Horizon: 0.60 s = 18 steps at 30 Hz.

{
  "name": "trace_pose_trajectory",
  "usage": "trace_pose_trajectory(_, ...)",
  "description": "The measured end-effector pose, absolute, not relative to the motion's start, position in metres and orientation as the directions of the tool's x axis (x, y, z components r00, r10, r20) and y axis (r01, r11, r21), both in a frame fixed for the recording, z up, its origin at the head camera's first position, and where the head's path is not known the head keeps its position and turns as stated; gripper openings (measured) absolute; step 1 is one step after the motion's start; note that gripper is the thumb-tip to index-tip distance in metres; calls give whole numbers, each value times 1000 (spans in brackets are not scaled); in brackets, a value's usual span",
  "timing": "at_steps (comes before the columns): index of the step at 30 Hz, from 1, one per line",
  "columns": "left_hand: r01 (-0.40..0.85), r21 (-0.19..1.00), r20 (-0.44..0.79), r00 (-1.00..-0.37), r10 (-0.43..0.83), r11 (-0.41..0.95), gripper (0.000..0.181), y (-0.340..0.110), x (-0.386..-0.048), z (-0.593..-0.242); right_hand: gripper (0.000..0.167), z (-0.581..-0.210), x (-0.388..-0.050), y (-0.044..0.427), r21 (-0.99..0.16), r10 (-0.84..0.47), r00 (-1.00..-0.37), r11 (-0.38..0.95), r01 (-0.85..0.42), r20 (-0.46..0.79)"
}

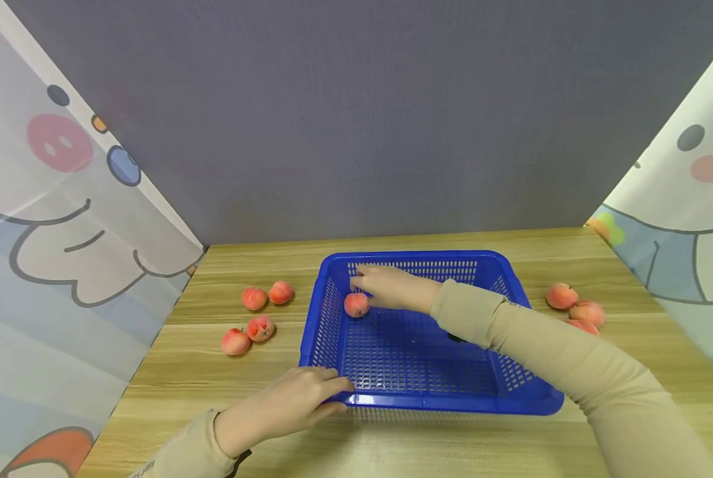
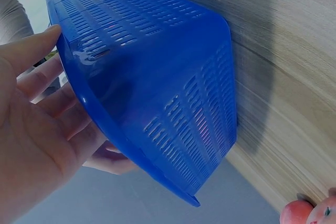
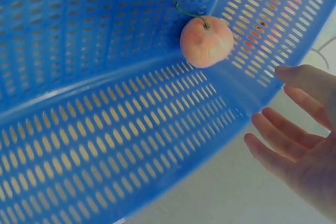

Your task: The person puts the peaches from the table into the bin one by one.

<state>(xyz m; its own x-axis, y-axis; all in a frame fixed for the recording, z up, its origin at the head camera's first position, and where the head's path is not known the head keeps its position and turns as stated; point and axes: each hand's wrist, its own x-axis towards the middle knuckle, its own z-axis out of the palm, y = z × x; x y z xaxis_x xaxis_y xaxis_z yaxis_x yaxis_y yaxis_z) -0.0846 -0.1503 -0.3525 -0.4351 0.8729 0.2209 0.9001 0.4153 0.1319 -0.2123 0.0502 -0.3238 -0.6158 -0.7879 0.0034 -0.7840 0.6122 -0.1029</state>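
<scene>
A blue perforated basket (image 1: pixel 422 401) stands on the wooden table. At its front left corner my left hand (image 1: pixel 291 401) grips the rim; the left wrist view has the thumb of that hand (image 2: pixel 37 124) on one side of the basket's rim (image 2: pixel 97 111) and the fingers on the other. One peach (image 1: pixel 356 305) lies inside, in the far left corner. My right hand (image 1: pixel 392 287) is over that corner, just beside the peach. In the right wrist view the hand (image 3: pixel 302 129) has its fingers apart and holds nothing, and the stemmed peach (image 3: pixel 206 43) rests against the basket walls.
Several peaches (image 1: pixel 261 328) lie on the table left of the basket. Three more (image 1: pixel 587 313) are at the right, one partly hidden by my right sleeve (image 1: pixel 548 345). A grey panel (image 1: pixel 380 133) stands behind the table, with printed curtains (image 1: pixel 40 265) at both sides.
</scene>
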Motion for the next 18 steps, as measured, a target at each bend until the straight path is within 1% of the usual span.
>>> trace_pose_trajectory(3,901,130,228,-432,872,413,17,-151,-85,-353,31,-318,-209,59,-66,-795,-606,604,-794,17)
trace_pose_trajectory(9,898,134,220,-439,871,419,17,-151,-85,-354,30,-306,-202,80,-38,-795,-601,600,-799,82)
trace_pose_trajectory(14,899,129,225,-438,870,419,17,-151,-85,-354,29,-297,-197,98,-50,-785,-600,601,-798,150)
trace_pose_trajectory(18,899,129,230,-437,870,418,17,-151,-84,-354,30,-292,-194,114,-79,-763,-615,613,-786,199)
